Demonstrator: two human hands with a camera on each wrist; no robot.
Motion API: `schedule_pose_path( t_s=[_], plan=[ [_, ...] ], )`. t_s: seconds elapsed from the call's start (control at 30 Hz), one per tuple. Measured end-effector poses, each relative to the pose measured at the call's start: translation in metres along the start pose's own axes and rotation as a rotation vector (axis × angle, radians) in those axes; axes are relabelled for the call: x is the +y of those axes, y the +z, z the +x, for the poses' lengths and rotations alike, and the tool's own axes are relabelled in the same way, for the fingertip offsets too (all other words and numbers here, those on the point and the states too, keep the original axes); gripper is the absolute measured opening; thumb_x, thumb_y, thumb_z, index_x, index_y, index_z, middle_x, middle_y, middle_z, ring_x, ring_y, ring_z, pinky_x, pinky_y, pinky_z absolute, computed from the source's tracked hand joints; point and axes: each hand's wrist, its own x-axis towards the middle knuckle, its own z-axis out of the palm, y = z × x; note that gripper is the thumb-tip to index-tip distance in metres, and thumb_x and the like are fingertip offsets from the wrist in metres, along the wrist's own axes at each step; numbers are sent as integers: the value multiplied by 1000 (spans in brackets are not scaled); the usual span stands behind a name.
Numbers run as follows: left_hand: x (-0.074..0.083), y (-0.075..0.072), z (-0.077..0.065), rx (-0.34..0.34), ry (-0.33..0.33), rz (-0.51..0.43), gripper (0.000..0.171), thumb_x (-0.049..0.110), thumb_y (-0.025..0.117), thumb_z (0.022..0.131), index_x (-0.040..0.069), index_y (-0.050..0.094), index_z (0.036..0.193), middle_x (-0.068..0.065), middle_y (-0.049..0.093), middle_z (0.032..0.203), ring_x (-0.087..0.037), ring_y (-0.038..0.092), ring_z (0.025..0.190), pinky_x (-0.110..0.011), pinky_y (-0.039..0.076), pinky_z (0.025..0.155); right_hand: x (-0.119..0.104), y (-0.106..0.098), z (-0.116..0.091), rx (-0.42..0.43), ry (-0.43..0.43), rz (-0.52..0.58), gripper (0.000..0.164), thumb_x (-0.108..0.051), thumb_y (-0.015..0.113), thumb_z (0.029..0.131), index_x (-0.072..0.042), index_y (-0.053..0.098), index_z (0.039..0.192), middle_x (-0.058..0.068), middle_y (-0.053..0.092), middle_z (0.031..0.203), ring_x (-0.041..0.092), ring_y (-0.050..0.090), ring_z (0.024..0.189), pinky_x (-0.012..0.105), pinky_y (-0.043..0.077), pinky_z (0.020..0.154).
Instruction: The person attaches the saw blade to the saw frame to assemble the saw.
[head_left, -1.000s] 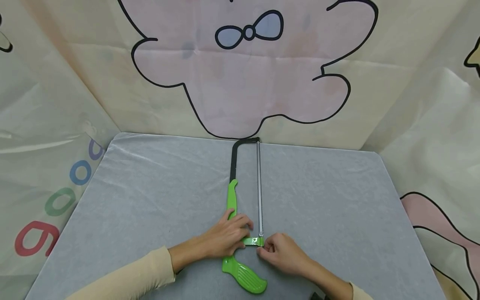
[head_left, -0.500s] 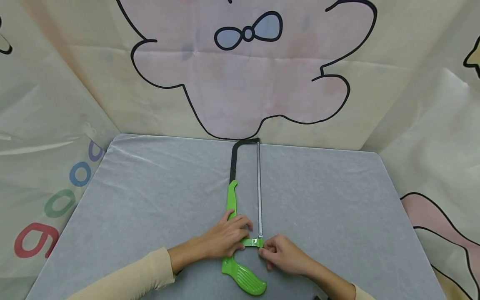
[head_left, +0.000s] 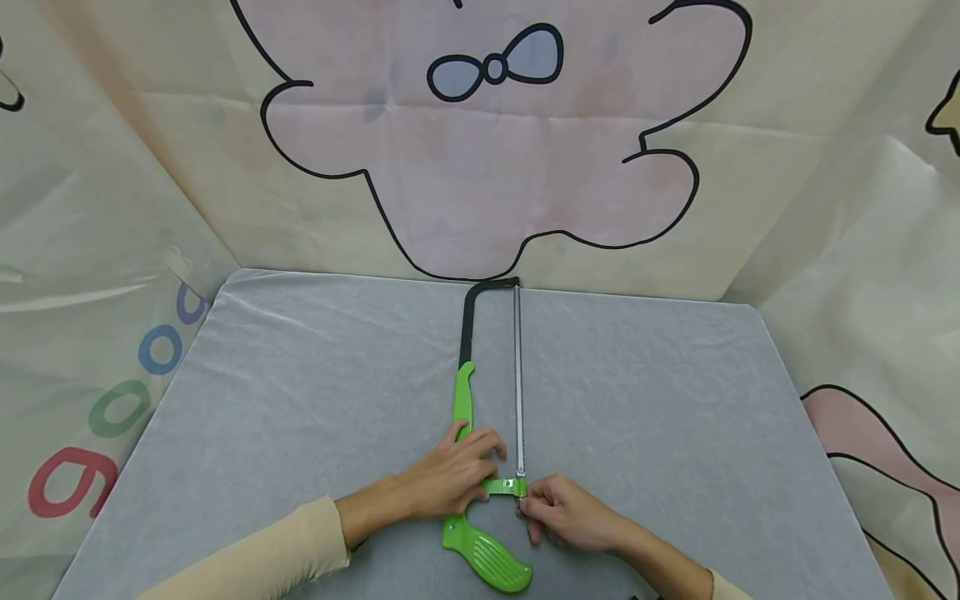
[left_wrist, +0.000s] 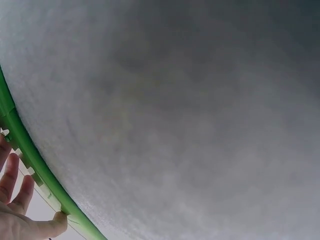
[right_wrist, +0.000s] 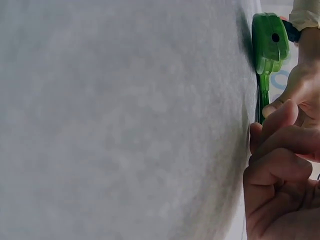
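Observation:
A hacksaw lies on the grey cloth, with a black front frame, a thin silver blade and a ridged green handle towards me. My left hand grips the green frame bar, fingers spread towards the short green bracket at the blade's near end. In the left wrist view its thumb and fingertips meet the green bar. Just below the bracket, my right hand pinches a small metal fitting, mostly covered by thumb and forefinger. The right wrist view shows those fingers curled beside the handle.
Grey cloth covers the table around the saw. A printed fabric backdrop rises at the far edge, where the saw's front end reaches. More printed fabric hangs at the left and right sides.
The right fingers have turned and drawn slightly towards me, so some of the metal fitting now shows below the bracket. The left hand stays in place on the saw.

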Motion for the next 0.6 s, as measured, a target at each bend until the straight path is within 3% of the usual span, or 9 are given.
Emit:
schedule_pose_path(
  t_s=[0.6],
  plan=[
    [0, 2, 0, 12, 5, 2, 18, 28, 80, 81, 17, 72, 93, 2, 54, 123, -15, 46, 123, -58, 33, 106, 6, -3, -1, -50, 8, 113, 27, -5, 43, 101, 15, 62, 100, 23, 63, 70, -1, 42, 44, 16, 34, 40]
  ],
)
